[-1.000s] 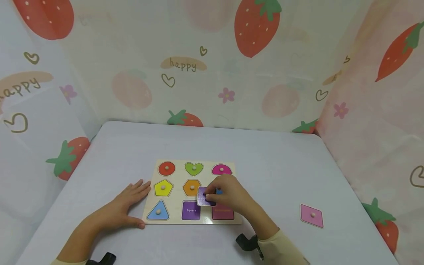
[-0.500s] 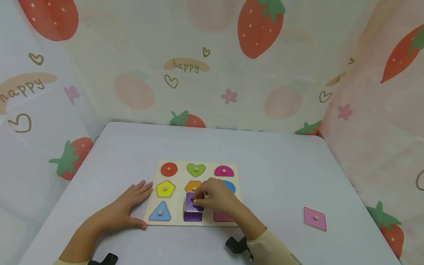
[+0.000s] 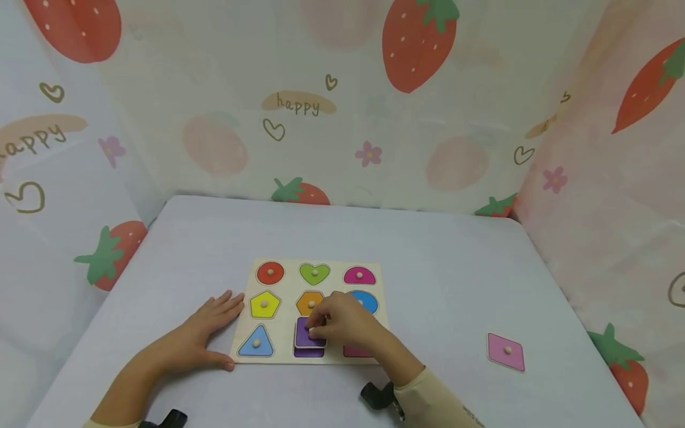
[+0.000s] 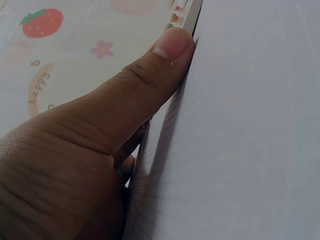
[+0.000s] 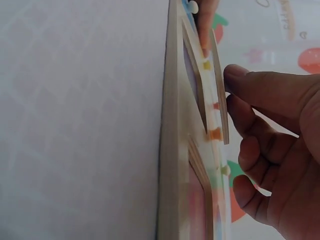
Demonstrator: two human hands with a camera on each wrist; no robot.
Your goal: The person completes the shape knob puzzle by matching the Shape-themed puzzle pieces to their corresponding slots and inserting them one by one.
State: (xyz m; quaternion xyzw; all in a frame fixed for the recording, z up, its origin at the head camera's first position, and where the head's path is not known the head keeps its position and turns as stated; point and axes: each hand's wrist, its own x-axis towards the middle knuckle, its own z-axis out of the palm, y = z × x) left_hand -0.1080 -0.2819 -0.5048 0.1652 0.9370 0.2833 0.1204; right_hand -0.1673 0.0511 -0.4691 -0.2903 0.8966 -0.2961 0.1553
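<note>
A wooden shape puzzle board (image 3: 283, 285) lies on the table, with knobbed pieces seated in most of its recesses. Between thumb and finger my right hand (image 3: 342, 321) pinches the purple square puzzle piece (image 3: 302, 333) by its knob. That piece hovers just over the purple square recess (image 3: 308, 352); in the right wrist view a gap shows between the piece (image 5: 220, 95) and the board (image 5: 172, 150). With fingers spread, my left hand (image 3: 198, 339) rests at the board's left edge, the thumb touching its near corner. Part of the pink recess (image 3: 357, 351) is hidden by my right hand.
A pink parallelogram piece (image 3: 505, 352) with a knob lies on the white table (image 3: 444, 273) to the right of the board. Strawberry-printed curtains (image 3: 321, 59) stand behind the table and on both sides.
My right hand has carried the purple square piece leftward and down, from beside the orange hexagon to above the square recess. The left hand stays at the board's edge.
</note>
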